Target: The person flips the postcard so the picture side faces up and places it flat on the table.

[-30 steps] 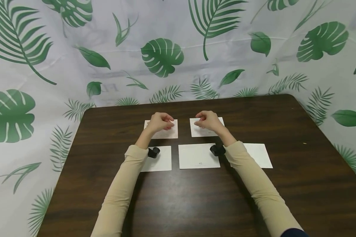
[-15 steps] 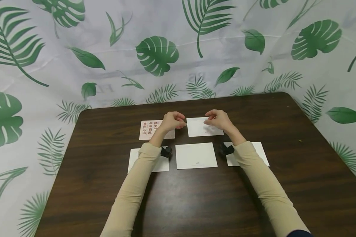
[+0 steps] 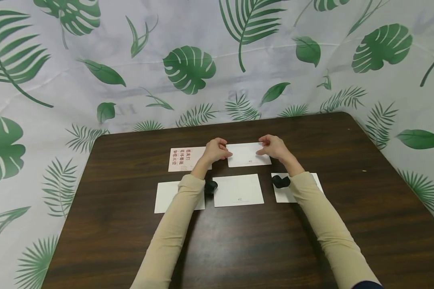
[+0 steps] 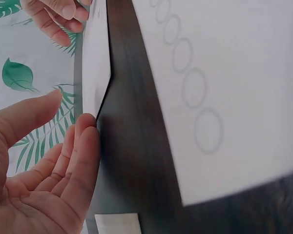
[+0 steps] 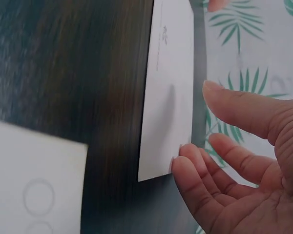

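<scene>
In the head view a white postcard [image 3: 244, 157] with a small printed mark lies flat in the back row. My left hand [image 3: 215, 151] is at its left edge, and my right hand [image 3: 275, 148] is at its right edge. The left wrist view shows the left fingers [image 4: 85, 161] meeting the card's edge, the thumb lifted apart. Seen from the right wrist, the right fingers [image 5: 185, 170] touch the card's end and the thumb stands off it. Neither hand pinches the card. Beside my left hand lies a pinkish postcard [image 3: 181, 158] with red characters, partly covered by that hand.
Three white cards form a front row: one on the left [image 3: 166, 192], one in the middle [image 3: 238, 190] and one on the right [image 3: 283, 196]. The forearms cross above the outer two. Behind the dark wooden table [image 3: 217, 249] hangs a leaf-patterned cloth [image 3: 144, 88].
My left hand has moved right, off the pinkish card to the white card's left edge, uncovering red characters. My right hand has shifted right to that card's other edge. The view has turned slightly.
</scene>
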`<state>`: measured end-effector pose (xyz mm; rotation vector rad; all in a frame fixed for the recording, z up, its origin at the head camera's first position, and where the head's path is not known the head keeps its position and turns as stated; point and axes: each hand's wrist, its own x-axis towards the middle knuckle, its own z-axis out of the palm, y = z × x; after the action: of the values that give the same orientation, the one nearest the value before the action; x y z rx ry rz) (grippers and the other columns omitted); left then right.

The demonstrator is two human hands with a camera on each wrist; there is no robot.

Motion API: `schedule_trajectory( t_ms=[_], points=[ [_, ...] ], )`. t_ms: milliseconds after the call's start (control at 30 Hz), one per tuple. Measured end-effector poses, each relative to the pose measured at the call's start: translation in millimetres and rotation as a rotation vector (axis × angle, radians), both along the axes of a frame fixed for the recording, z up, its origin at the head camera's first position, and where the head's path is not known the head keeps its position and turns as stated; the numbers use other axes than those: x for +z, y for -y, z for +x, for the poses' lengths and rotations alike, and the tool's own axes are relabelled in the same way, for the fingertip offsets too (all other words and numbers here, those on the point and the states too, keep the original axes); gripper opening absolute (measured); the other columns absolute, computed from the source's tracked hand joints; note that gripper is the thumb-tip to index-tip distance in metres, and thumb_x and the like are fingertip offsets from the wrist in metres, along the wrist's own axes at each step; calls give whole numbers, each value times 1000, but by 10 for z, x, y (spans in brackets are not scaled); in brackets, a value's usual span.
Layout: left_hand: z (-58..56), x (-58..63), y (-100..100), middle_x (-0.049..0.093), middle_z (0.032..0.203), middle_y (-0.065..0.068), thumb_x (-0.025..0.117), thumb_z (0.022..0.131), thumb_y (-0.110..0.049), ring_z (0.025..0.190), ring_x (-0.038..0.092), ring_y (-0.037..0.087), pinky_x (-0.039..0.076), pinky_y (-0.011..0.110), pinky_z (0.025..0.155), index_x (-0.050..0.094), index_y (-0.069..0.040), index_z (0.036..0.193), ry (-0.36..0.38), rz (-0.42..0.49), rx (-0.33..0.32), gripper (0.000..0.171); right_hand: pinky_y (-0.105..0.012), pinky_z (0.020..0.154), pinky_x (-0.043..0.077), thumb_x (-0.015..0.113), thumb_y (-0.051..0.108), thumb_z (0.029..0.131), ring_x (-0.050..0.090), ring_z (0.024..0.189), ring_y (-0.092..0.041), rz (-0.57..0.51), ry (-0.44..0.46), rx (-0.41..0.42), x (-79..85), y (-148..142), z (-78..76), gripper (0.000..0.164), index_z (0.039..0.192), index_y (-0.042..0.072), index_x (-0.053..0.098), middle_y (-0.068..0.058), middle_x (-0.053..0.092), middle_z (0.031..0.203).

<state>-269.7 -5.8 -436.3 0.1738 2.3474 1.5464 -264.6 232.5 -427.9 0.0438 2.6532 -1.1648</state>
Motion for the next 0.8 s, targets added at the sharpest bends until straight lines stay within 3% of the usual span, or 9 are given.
schedule_trajectory(
  t_ms=[200,467,800],
  points=[
    [-30,-23,-32,64,89,15,73,77,-3,57,57,13,52,24,59,52,5,121,6,-49,3,49,-36,81,40,73,5,77,45,93,-28,13,-7,-15,-23,-53,-34,53,124,-5,51,-16,50,104],
    [-90,-82,-72,62,74,9,74,75,2,50,53,8,50,21,55,55,4,120,-9,-85,-1,49,-32,76,38,75,4,74,42,90,-26,43,12,-27,-102,-127,-86,56,124,-6,51,-14,47,100],
    [-90,-61,-137,61,70,10,74,74,2,48,52,10,48,21,52,53,4,115,-39,-203,-12,47,-34,75,38,77,4,73,43,86,-26,122,35,-15,-86,-148,-138,51,116,-6,52,-13,46,94]
  ],
)
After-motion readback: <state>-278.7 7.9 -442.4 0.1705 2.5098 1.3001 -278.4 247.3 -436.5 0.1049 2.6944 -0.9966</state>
